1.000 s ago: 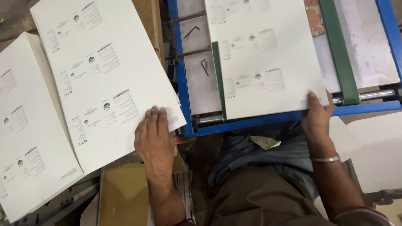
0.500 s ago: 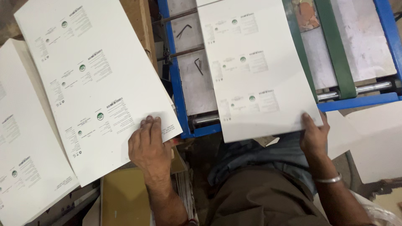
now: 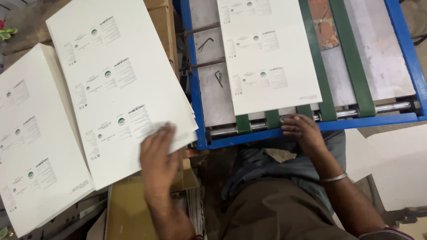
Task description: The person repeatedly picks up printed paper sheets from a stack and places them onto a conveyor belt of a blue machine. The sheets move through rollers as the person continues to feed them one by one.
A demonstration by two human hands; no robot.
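Printed white sheets (image 3: 120,89) lie stacked under the left hand (image 3: 158,155), whose fingers (image 3: 165,133) are spread flat and blurred on the stack's near corner, pressing rather than gripping. Beyond them a second stack (image 3: 26,133) lies to the outer side, with brown cardboard (image 3: 129,209) below the wrist. The right hand (image 3: 302,129) rests loosely curled, holding nothing, on the blue frame edge (image 3: 378,121) beside a metal roller (image 3: 391,107). Just past its fingertips (image 3: 289,122) a single printed sheet (image 3: 271,53) lies on green belts (image 3: 351,58), with an Allen key (image 3: 219,78) between the hands.
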